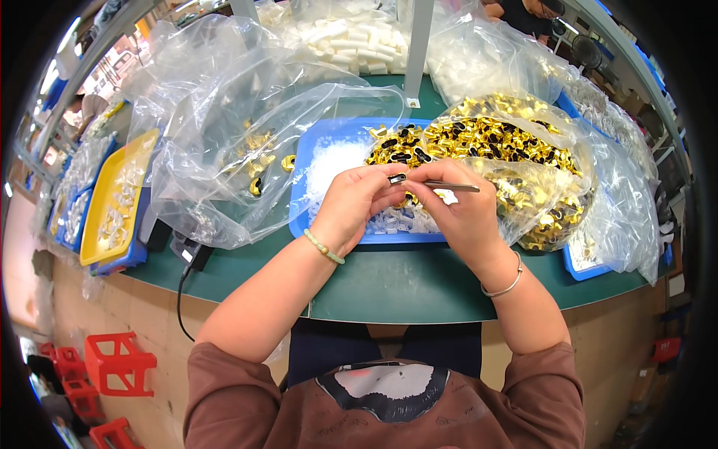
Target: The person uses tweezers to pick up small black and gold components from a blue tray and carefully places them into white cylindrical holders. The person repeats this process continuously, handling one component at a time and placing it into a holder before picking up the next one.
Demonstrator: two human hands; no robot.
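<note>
I saw the L hand (350, 200) pinched on a small dark piece (396, 179), thumb and fingertips together. The R hand (465, 213), just beside it, was clamped on a slim metal tool (455, 185) – couldn't tell if its tip touched the piece. Under the grip: blue tray (400, 239) w/ white bits (334, 166) – R of grip, clear bag (550, 116) of gold pcs (508, 141).

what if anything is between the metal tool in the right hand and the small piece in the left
Nothing visible. The small piece is at the left hand's fingertips, with the right hand and its metal tool close beside it; the tray lies below.
</note>
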